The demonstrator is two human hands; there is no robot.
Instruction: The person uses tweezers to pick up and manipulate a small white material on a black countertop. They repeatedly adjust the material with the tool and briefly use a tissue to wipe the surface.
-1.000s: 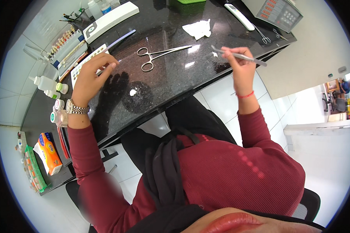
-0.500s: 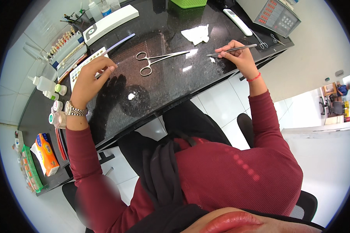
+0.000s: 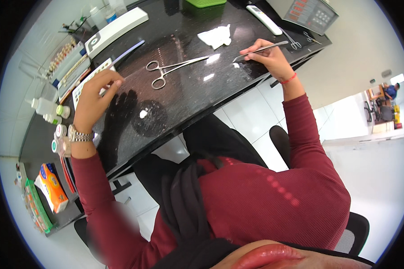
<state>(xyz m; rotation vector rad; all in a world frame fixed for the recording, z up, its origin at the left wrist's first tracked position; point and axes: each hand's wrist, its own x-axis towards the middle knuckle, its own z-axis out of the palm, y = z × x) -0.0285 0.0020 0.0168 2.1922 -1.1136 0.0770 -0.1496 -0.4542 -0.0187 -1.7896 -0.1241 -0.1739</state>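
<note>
My right hand (image 3: 268, 57) grips long metal tweezers (image 3: 260, 50), their tip lowered to a tiny white bit (image 3: 236, 65) on the black stone counter (image 3: 188, 98). My left hand (image 3: 93, 96) rests on the counter with its fingers curled, thumb and forefinger pinched together by a white palette (image 3: 90, 76) with round wells; whether it holds something small I cannot tell. Metal forceps with ring handles (image 3: 170, 68) lie between my hands. A crumpled white tissue (image 3: 215, 36) sits farther back.
Along the left edge stand small bottles (image 3: 45, 107), round jars (image 3: 58, 136), a rack of tooth shades (image 3: 60, 58) and a long white box (image 3: 114, 29). An orange packet (image 3: 51, 181) lies lower left. A white remote (image 3: 264, 18), scissors (image 3: 292, 42) and a grey device (image 3: 312, 13) sit at the back right.
My right hand has come down from the air to the counter, bringing the tweezers' tip to the white bit. My left hand has hardly moved.
</note>
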